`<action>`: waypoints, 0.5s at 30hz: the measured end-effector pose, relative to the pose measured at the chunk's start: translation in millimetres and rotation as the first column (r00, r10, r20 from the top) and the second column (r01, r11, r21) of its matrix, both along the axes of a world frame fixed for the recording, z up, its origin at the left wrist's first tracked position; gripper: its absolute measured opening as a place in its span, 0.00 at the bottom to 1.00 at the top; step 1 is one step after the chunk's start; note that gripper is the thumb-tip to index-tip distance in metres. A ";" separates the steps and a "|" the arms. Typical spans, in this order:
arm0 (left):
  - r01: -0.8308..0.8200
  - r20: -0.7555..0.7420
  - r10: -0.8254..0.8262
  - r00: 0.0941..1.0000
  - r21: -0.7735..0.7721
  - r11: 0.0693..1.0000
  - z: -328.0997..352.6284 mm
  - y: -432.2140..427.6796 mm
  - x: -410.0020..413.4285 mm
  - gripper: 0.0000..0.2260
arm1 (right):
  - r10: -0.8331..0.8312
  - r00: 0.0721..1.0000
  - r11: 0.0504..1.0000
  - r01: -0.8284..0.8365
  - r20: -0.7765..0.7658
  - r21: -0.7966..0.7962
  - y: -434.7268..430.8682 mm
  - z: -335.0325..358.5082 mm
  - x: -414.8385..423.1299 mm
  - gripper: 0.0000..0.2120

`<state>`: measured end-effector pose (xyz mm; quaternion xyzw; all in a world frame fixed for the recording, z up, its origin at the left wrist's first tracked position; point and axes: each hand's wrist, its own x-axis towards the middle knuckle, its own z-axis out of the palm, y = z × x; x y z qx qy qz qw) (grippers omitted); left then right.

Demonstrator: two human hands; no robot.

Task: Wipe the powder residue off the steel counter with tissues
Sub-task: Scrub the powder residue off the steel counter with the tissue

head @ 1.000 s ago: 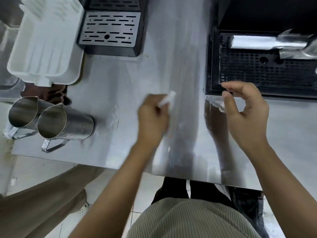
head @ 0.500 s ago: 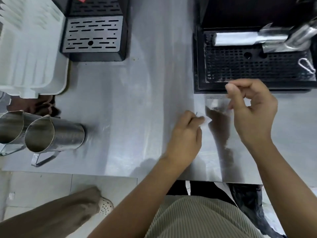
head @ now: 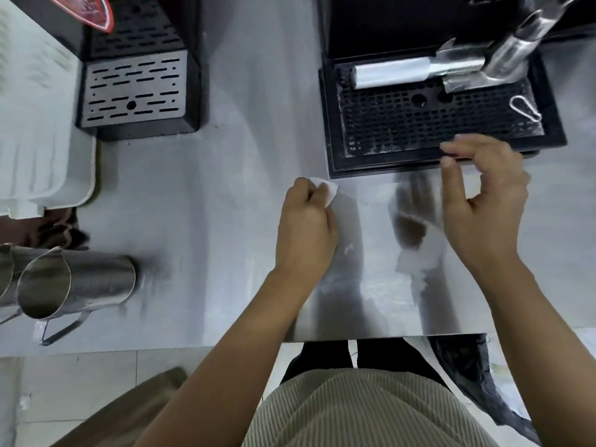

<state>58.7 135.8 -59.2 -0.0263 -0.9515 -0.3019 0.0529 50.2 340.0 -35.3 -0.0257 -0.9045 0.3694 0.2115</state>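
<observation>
Gripping a small tissue (head: 327, 190) in my left hand (head: 306, 227) at the steel counter (head: 225, 204); my right hand (head: 483, 201) hovers loosely curled, empty. So small a wad may smear the powder residue (head: 416, 266) or sweep it off the front edge.

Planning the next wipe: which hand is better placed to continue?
Left. The left hand grips the tissue over the steel counter; the right hand hovers with no tissue visible.

Below the near edge of the grey steel counter (head: 225, 204) lie pale square floor tiles (head: 80, 382); a crumpled black plastic bag (head: 467, 372) hangs under that edge toward the right. Soft, even light sheens the metal.
</observation>
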 end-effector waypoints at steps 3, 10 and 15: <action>-0.022 0.052 0.023 0.998 -0.012 1.000 1.6 16.1 -2.5 0.09 | -0.050 0.997 0.997 0.046 0.066 0.069 22.8 -4.7 -4.2 0.13; -0.108 0.060 0.111 0.992 -0.058 0.992 4.9 38.2 -2.5 0.06 | -0.006 0.994 0.990 -0.009 0.109 0.138 55.6 -16.8 -4.8 0.13; -0.077 0.072 0.083 0.994 -0.079 0.994 3.3 80.7 -2.9 0.05 | 0.067 0.994 0.959 -0.088 0.084 0.269 61.9 -22.7 -0.6 0.11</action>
